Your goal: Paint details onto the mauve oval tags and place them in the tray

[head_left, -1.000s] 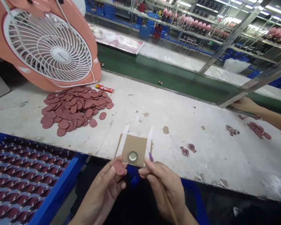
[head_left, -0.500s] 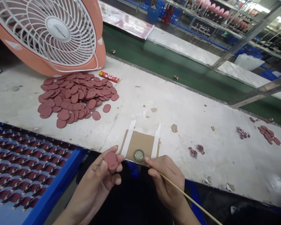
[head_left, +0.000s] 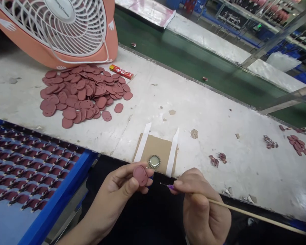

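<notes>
White workbench [head_left: 193,102], one bottle cap [head_left: 154,161], left hand [head_left: 112,194] pinching one pink oval [head_left: 140,176], right hand [head_left: 201,207] one stick [head_left: 244,211]

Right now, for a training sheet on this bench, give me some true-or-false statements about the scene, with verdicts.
The left hand holds a pinkish-red oval piece: true.
The right hand holds a thin wooden stick with a purple tip: true.
The crimped metal cap sits directly on the bench: false, it lies on a brown cardboard square between two white strips.
The loose oval pieces lie in the tray: false, their pile is on the white bench, beside the blue-framed tray.
An orange fan stands behind the pile: true.
</notes>
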A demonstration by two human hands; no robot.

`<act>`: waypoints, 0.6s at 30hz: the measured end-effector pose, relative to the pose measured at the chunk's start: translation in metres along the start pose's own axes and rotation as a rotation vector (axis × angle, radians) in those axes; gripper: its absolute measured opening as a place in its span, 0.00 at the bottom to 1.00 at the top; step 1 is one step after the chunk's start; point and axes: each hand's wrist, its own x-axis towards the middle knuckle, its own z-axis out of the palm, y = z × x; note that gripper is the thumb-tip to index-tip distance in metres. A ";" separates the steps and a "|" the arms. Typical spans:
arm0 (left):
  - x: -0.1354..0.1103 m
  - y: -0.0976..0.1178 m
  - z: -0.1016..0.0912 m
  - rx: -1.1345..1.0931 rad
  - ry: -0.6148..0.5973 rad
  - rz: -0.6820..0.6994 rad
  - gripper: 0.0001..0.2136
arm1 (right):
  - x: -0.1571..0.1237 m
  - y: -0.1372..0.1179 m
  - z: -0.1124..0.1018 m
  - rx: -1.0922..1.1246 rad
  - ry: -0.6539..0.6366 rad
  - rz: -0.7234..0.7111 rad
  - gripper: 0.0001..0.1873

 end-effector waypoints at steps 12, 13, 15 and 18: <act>-0.005 -0.002 -0.004 0.040 -0.130 -0.001 0.09 | 0.010 -0.016 0.015 -0.092 -0.160 -0.050 0.12; -0.005 -0.002 -0.004 0.039 -0.132 0.005 0.09 | 0.011 -0.017 0.016 -0.095 -0.161 -0.048 0.12; -0.006 -0.002 -0.004 0.046 -0.122 0.018 0.09 | 0.013 -0.018 0.017 -0.101 -0.163 -0.034 0.12; -0.008 -0.003 -0.005 0.043 -0.098 0.017 0.08 | 0.011 -0.019 0.017 -0.105 -0.188 -0.006 0.11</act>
